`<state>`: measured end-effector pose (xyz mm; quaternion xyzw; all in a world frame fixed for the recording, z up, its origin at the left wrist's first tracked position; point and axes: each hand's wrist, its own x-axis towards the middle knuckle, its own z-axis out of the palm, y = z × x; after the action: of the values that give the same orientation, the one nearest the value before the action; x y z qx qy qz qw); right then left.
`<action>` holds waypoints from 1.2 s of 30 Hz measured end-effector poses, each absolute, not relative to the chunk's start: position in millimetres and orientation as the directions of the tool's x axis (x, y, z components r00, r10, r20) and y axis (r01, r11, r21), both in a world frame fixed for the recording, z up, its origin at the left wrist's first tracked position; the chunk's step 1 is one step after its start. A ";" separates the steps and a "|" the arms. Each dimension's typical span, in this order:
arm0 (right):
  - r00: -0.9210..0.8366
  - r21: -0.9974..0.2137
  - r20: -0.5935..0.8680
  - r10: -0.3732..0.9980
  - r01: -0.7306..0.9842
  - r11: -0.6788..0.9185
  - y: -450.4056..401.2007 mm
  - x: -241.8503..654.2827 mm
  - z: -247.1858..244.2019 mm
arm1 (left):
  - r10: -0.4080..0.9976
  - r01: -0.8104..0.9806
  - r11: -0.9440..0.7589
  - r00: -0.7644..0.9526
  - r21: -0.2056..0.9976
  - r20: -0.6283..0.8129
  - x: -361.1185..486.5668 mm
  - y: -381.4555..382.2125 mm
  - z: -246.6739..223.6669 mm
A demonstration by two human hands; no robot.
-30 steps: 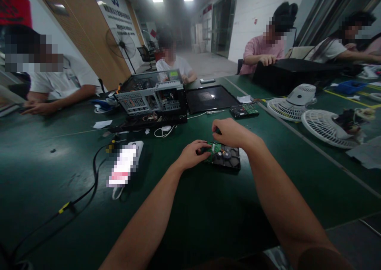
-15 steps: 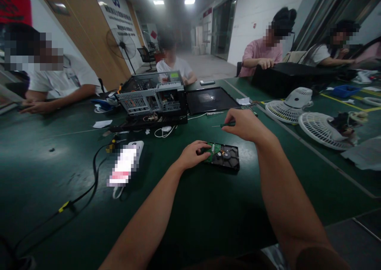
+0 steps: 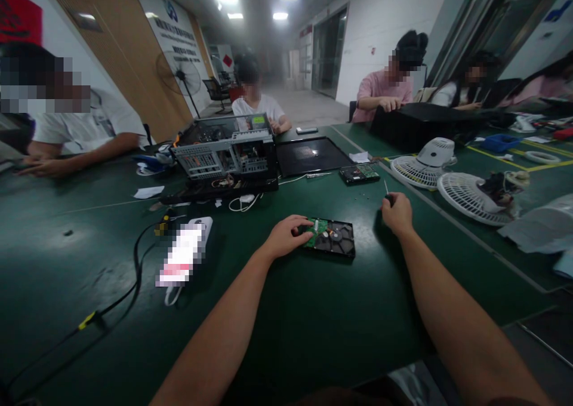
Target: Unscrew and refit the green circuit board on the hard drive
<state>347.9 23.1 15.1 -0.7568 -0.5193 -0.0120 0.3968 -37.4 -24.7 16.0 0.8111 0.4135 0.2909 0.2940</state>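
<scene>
A hard drive (image 3: 340,239) with a green circuit board lies on the green table in front of me. My left hand (image 3: 290,236) grips its left end, with the fingers over the board and the thumb at the near side. To the right of the drive, my right hand (image 3: 398,213) is closed around the handle of a small screwdriver (image 3: 387,187), whose thin shaft points up and away from me. A second hard drive (image 3: 359,174) lies farther back, and a few tiny bits are scattered on the table just in front of it.
An opened computer case (image 3: 224,155) stands at the back left, beside a black panel (image 3: 313,155). White fan parts (image 3: 470,198) lie on the right. A phone (image 3: 185,254) and a black cable (image 3: 136,263) are on the left. Several people sit around the table.
My right hand has moved right and slightly toward me with the screwdriver, which now points away from me. The second drive has come into full view. My left hand stays on the near drive.
</scene>
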 end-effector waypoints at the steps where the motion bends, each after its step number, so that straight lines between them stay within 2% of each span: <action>1: 0.480 -0.587 0.424 0.768 0.791 -0.170 21.0 348.1 10.7 | 0.841 0.499 -0.485 0.489 0.718 0.229 -37.4 -24.6 15.9; 4: 0.488 -0.522 0.362 0.794 0.812 -0.260 19.1 340.1 7.0 | 0.839 0.497 -0.489 0.493 0.717 0.230 -37.0 -24.4 15.9; 7: 0.435 -0.390 0.299 0.849 0.868 -0.307 20.6 330.5 8.8 | 0.839 0.502 -0.487 0.496 0.715 0.224 -36.6 -23.9 15.4; 11: 0.310 -0.233 0.275 0.910 0.940 -0.249 21.5 326.5 10.9 | 0.842 0.496 -0.483 0.488 0.722 0.228 -36.0 -23.0 14.6; 19: 0.235 -0.071 0.102 0.967 0.971 -0.229 35.2 320.6 23.7 | 0.840 0.491 -0.489 0.487 0.721 0.238 -37.2 -22.7 14.4; 23: 0.205 -0.044 0.057 0.977 0.978 -0.202 39.8 321.9 25.7 | 0.840 0.487 -0.487 0.489 0.725 0.235 -37.2 -22.2 14.7; 28: 0.153 -0.039 0.136 0.979 0.988 -0.149 26.7 320.9 20.4 | 0.840 0.489 -0.487 0.490 0.723 0.235 -36.9 -22.1 15.3; 36: 0.096 -0.124 0.199 0.975 0.990 -0.072 21.4 320.0 18.3 | 0.841 0.496 -0.479 0.496 0.724 0.216 -36.8 -23.6 18.2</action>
<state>320.0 21.4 18.3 -0.7313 -0.6718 -0.0314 0.1136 -36.8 -23.6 18.2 0.8110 0.4121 0.2863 0.3008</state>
